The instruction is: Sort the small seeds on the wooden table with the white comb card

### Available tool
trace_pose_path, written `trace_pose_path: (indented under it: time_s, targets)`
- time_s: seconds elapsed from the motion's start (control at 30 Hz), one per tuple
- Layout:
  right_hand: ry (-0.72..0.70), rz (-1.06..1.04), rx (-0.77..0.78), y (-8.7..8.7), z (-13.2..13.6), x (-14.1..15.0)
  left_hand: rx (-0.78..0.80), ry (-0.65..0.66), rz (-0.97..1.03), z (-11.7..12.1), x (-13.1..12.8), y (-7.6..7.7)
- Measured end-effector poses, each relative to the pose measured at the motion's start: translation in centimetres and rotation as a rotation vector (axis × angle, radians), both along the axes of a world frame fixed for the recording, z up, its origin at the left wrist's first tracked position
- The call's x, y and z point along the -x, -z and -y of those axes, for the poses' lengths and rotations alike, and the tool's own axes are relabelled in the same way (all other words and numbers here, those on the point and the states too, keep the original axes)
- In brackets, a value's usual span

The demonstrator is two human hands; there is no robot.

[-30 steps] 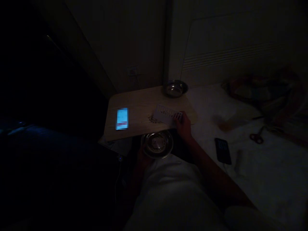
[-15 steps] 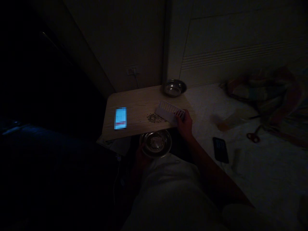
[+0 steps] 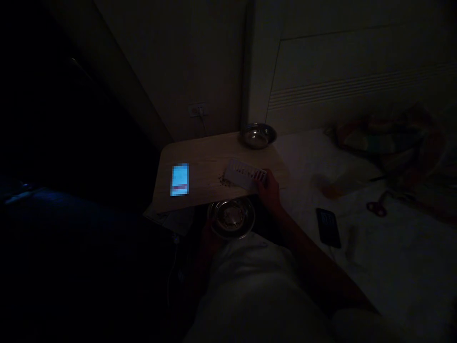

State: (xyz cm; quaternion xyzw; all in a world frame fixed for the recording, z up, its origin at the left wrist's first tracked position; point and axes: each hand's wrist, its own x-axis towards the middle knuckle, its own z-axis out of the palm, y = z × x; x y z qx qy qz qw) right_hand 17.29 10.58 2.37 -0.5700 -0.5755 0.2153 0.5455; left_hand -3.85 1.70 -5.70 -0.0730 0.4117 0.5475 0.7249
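Pale, flat, slotted piece, apparently plastic (image 3: 241, 180), lies near the right middle of the pale wooden bench (image 3: 200, 155), its left end against scattered small dark bits (image 3: 223, 180). We find its right end pinched in the right hand (image 3: 270, 193); in our judgement, that end grip leaves the long edge free to bear on the bits. Its slots face up.

Below the near edge, we note a shiny, round steel bowl (image 3: 249, 220), with pale matter inside. We see the left hand (image 3: 211, 234) holding its lower left side; darkness hides the exact finger arrangement. That hold probably steadies the bowl, mouth up, close to the edge.

We record a second metal bowl (image 3: 257, 138) at the far right corner, apparently set aside from the working spot. A lit, blurred screen (image 3: 179, 180) rests at the left, well apart from the bits and readily viewable. On white bedding (image 3: 400, 267), right of frame, lies a dark phone (image 3: 328, 227).
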Motion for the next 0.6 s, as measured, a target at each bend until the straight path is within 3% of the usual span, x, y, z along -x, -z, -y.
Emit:
trace_pose_path:
  time_s: [0.2,0.6]
  targets:
    - [0.060,-0.014,-0.021,-0.43,0.15,0.08,-0.031,0.018,-0.003,0.14,0.44,1.06]
    - [0.079,0.019,-0.015,-0.31,0.49,0.45,-0.041,0.008,-0.044,-0.35,-0.18,0.46]
